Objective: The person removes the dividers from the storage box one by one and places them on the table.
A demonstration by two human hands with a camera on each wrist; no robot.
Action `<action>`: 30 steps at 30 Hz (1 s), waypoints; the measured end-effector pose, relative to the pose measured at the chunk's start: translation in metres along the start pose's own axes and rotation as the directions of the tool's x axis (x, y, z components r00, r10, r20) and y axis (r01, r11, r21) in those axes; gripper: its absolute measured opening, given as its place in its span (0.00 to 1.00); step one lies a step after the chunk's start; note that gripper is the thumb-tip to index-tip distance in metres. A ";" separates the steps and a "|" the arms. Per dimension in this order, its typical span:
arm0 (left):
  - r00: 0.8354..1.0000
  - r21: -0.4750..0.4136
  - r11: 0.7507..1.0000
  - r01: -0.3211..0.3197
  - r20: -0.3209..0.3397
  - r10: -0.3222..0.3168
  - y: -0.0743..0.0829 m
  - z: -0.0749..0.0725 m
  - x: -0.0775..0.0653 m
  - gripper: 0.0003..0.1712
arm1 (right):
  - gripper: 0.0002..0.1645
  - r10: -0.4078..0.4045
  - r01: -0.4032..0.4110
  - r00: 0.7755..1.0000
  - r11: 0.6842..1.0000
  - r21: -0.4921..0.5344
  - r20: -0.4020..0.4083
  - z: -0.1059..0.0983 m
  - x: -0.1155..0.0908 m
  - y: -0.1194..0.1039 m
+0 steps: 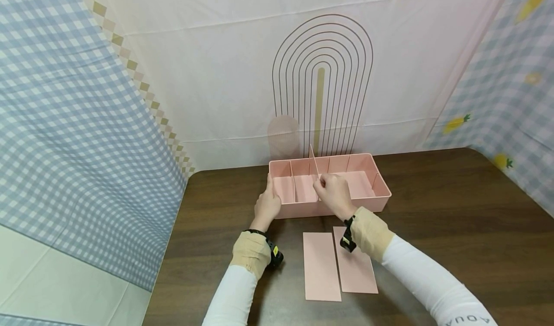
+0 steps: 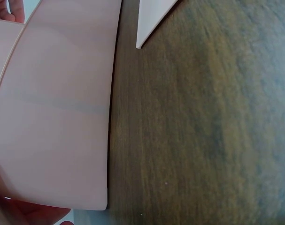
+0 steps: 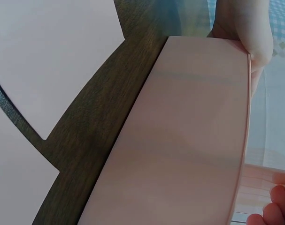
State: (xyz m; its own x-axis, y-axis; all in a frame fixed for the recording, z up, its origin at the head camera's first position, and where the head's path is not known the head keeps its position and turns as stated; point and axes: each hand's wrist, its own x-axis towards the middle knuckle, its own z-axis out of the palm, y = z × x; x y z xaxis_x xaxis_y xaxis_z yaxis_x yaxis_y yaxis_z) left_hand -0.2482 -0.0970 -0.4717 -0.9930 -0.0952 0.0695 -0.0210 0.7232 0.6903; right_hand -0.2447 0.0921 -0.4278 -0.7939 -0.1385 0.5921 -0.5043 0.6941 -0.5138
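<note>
A long pink organizer box [image 1: 298,211] stands at the back of the table, its front wall filling much of both wrist views. At its left end, my left hand [image 1: 267,203] holds the corner, fingers along the side wall. My right hand [image 1: 335,191] pinches a thin pink divider [image 1: 315,165] that crosses the box near its middle and rises above the back rim. Curled right fingertips [image 3: 273,211] show over the box in the right wrist view. Another divider [image 1: 293,184] stands upright inside, farther left. The raised divider's lower edge is hidden by my right hand.
Two flat pink panels lie side by side in front of the box, a left one [image 1: 322,268] and a right one [image 1: 358,275] partly under my right wrist. The dark wooden table [image 1: 454,230] meets a hanging cloth [image 1: 225,100] behind the box.
</note>
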 end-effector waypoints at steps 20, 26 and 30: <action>1.000 -0.010 1.000 -0.001 0.005 0.001 0.002 -0.002 -0.002 0.32 | 0.22 -0.084 0.084 0.994 0.996 -0.010 -0.069 -0.005 0.004 -0.006; 1.000 -0.004 1.000 0.004 0.005 -0.004 0.003 -0.002 -0.002 0.33 | 0.20 -0.109 0.108 0.990 0.994 -0.018 -0.087 -0.006 0.005 -0.009; 1.000 -0.001 1.000 0.005 0.003 -0.005 0.003 -0.002 -0.003 0.33 | 0.19 -0.119 0.118 0.989 0.993 -0.010 -0.088 -0.006 0.004 -0.008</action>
State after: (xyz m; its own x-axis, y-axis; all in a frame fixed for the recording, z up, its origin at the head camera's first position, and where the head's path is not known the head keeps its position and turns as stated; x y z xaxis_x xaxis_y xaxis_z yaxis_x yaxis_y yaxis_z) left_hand -0.2455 -0.0958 -0.4687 -0.9932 -0.0968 0.0644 -0.0255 0.7218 0.6916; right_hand -0.2412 0.0901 -0.4174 -0.6955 -0.1571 0.7011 -0.5912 0.6797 -0.4342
